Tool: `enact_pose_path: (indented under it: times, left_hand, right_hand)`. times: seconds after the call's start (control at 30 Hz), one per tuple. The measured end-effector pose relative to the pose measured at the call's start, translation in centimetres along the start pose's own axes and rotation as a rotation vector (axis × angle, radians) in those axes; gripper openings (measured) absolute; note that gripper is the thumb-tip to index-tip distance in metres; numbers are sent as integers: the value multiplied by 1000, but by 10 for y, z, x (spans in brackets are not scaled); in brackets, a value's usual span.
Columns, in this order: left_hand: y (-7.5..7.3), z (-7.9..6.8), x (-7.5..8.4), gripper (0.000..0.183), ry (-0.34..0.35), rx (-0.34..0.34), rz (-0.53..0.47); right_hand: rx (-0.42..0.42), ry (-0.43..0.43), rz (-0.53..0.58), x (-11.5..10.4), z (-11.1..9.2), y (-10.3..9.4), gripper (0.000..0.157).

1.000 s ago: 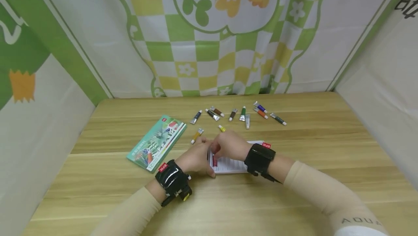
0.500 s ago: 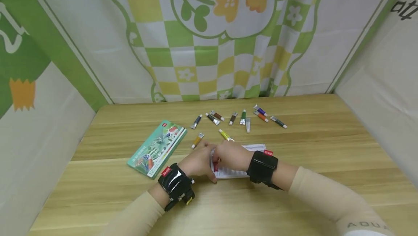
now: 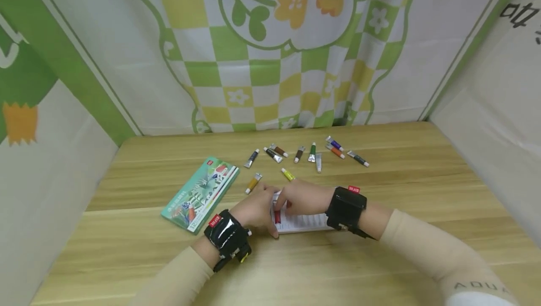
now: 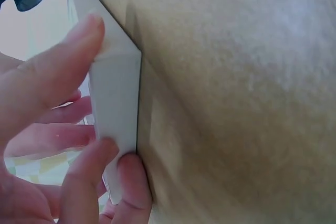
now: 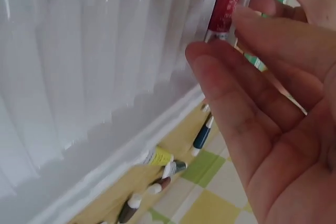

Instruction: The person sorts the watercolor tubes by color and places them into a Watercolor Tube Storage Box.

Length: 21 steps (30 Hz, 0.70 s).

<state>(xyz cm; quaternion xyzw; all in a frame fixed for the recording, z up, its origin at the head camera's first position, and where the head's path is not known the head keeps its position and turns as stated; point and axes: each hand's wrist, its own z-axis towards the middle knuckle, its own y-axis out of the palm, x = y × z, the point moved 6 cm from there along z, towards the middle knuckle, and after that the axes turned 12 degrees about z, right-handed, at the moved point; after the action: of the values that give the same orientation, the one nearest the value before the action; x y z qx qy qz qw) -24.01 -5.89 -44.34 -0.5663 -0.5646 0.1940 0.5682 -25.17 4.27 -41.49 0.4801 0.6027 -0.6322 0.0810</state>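
A white ridged plastic tray (image 3: 305, 222) lies flat on the wooden table. In its leftmost slot sits a red paint tube (image 5: 227, 4), white cap toward one long side; the other slots in the right wrist view hold nothing. My left hand (image 3: 256, 208) grips the tray's left end, thumb at the near corner and fingers along the short white wall (image 4: 116, 106). Over the left part of the tray is my right hand (image 3: 307, 198), fingers loosely bent. Its thumb and fingertips are right at the red tube in the right wrist view.
Behind the tray lie several loose paint tubes, among them a yellow one (image 3: 288, 174), an ochre one (image 3: 253, 183), a green one (image 3: 312, 152) and an orange one (image 3: 335, 151). A flat teal printed box (image 3: 200, 195) lies to the left. Checked cloth (image 3: 270, 85) hangs behind the table.
My right hand has drawn slightly to the right, uncovering more of the red tube in its slot. My left hand keeps its grip on the tray's end.
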Motion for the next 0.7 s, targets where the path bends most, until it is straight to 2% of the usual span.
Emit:
enact_pose_path:
  times: [0.13, 0.3, 0.4, 0.53, 0.7]
  left_hand:
    - [-1, -1, -1, 110, -21, -1, -8]
    - [0, -3, 1, 112, -27, 11, -53]
    - [1, -3, 0, 113, -30, 20, -74]
    - [2, -4, -1, 114, -37, 28, -85]
    - [1, -4, 0, 111, -51, 26, -81]
  right_hand:
    - [7, 43, 38, 8, 3, -23, 20]
    - [168, 94, 37, 34, 14, -72, 9]
    - [254, 124, 3, 50, 26, -93, 8]
    - [303, 195, -75, 67, 48, -103, 10]
    - [335, 291, -97, 77, 74, -102, 14]
